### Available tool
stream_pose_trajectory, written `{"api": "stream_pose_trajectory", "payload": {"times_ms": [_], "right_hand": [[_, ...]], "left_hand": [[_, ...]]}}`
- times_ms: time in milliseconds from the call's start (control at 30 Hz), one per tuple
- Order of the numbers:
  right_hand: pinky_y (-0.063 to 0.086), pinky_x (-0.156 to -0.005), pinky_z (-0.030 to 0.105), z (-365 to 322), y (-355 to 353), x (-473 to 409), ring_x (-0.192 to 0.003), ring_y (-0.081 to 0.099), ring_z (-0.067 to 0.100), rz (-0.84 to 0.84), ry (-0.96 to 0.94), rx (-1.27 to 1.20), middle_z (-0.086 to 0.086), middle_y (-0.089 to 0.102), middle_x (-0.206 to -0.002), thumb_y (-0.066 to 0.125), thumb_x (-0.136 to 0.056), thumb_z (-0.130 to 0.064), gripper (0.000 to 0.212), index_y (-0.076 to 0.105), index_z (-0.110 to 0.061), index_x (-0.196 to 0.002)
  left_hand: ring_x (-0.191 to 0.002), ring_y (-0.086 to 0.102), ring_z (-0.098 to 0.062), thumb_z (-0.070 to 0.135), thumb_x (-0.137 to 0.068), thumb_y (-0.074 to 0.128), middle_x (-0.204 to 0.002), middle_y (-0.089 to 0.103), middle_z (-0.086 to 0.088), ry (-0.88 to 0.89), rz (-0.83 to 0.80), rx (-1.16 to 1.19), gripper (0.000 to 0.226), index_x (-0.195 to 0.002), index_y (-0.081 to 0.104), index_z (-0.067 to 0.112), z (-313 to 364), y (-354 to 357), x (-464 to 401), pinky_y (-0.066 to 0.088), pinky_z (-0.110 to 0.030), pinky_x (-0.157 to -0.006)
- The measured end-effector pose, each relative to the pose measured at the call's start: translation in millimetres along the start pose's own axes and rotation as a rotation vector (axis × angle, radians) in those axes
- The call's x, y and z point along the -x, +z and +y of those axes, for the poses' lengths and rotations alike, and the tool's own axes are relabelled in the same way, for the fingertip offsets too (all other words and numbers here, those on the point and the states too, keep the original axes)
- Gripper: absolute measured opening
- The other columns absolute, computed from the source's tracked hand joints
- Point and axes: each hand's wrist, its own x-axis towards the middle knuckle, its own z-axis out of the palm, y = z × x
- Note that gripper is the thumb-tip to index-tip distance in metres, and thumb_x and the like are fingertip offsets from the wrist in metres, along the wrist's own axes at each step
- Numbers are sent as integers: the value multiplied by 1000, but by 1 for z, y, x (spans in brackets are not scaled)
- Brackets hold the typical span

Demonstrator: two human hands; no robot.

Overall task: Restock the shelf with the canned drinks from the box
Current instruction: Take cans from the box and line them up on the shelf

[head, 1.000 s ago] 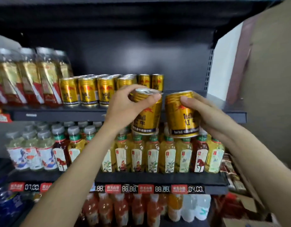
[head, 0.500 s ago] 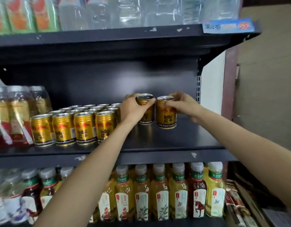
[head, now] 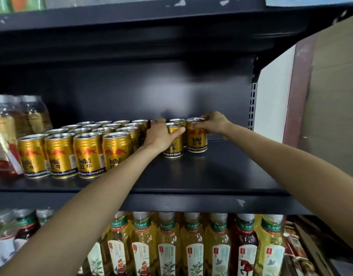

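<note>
Both arms reach deep onto the dark metal shelf [head: 211, 176]. The left hand [head: 161, 136] wraps its grip round a gold can [head: 172, 151] standing upright on the shelf floor, thumb across the front near the rim and fingers curled behind. The right hand [head: 213, 123] pinches the top rim of a second gold can [head: 197, 141], also upright on the shelf, just right of the first and almost touching it. A third can top [head: 177, 120] shows behind the pair.

To the left, a packed block of gold cans [head: 88, 154] fills the shelf in rows, its right edge hard against the left wrist. Further left stand wrapped clear bottles [head: 10, 136]. The shelf's back panel rises close behind the hands. On the tier below, yellow tea bottles [head: 167, 246] stand in a row. A cardboard sheet [head: 334, 96] leans at the far right.
</note>
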Motion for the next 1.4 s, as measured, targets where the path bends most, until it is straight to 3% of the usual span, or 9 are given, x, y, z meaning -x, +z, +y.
{"api": "stream_pose_trajectory", "payload": {"times_ms": [100, 333, 500, 767, 867, 967, 1100, 1200, 1400], "right_hand": [[53, -93, 40, 4, -1, -4, -102, 64, 25, 7, -1, 7, 12, 65, -112, 79, -70, -33, 60, 57, -2, -117], [54, -91, 42, 20, -18, -15, -98, 65, 26, 61, 16, 49, 15, 68, -107, 79, -71, -32, 44, 65, -3, -101], [52, -92, 42, 30, -36, -23, -102, 63, 28, 131, 30, 107, 14, 65, -112, 77, -73, -33, 52, 62, -2, -112], [52, -93, 41, 53, -42, -39, -105, 62, 29, 127, 71, 67, 15, 63, -118, 77, -74, -32, 58, 56, -1, -119], [50, -95, 42, 57, -42, -42, -109, 60, 30, 97, 44, 72, 16, 61, -122, 74, -77, -31, 57, 53, -3, -122], [44, -101, 45, 55, -48, -42, -123, 50, 32, 67, -28, 143, 17, 50, -135, 75, -76, -31, 74, 39, -4, -135], [41, -100, 40, 54, -53, -36, -129, 38, 33, -91, -95, 400, 15, 43, -139, 77, -73, -21, 81, 32, -18, -142], [46, -90, 39, 51, -48, -27, -119, 49, 33, -56, -146, 557, 15, 50, -133, 71, -79, -18, 65, 40, -20, -136], [48, -90, 44, 50, -26, -19, -111, 54, 42, 137, -135, 670, 21, 43, -131, 66, -85, -29, 58, 39, -23, -136]], "left_hand": [[-129, 41, -33, 50, -76, 69, -145, 30, -15, 32, -84, -53, 84, -141, 31, 13, 1, -1, 4, 39, -38, -101], [-127, 43, -32, 42, -78, 71, -141, 34, -15, 118, -5, -11, 79, -139, 32, 10, 26, 15, -10, 38, -35, -100], [-126, 44, -30, 51, -77, 68, -141, 36, -10, 195, -10, -110, 81, -139, 33, 13, 45, 37, -33, 41, -37, -96], [-129, 33, -20, 69, -77, 51, -138, 47, 0, 342, 161, -465, 77, -136, 39, 20, 39, 66, -48, 23, -38, -101], [-135, 28, -22, 71, -79, 46, -142, 42, -5, 296, 98, -514, 82, -138, 37, 15, 38, 68, -52, 18, -43, -109], [-143, 13, -22, 70, -76, 53, -153, 26, -6, 289, -13, -416, 93, -146, 22, 17, 29, 64, -53, 7, -49, -115], [-144, 15, -17, 43, -79, 69, -156, 19, 1, 430, -132, -354, 90, -148, 15, 24, 20, 53, -50, 2, -49, -117], [-141, 24, -18, 38, -86, 63, -152, 28, -1, 486, -95, -409, 75, -147, 21, 23, 20, 52, -51, 4, -48, -118], [-133, 36, -23, 45, -87, 57, -140, 42, -4, 524, 45, -520, 63, -141, 33, 21, 27, 59, -54, 24, -38, -111]]}}
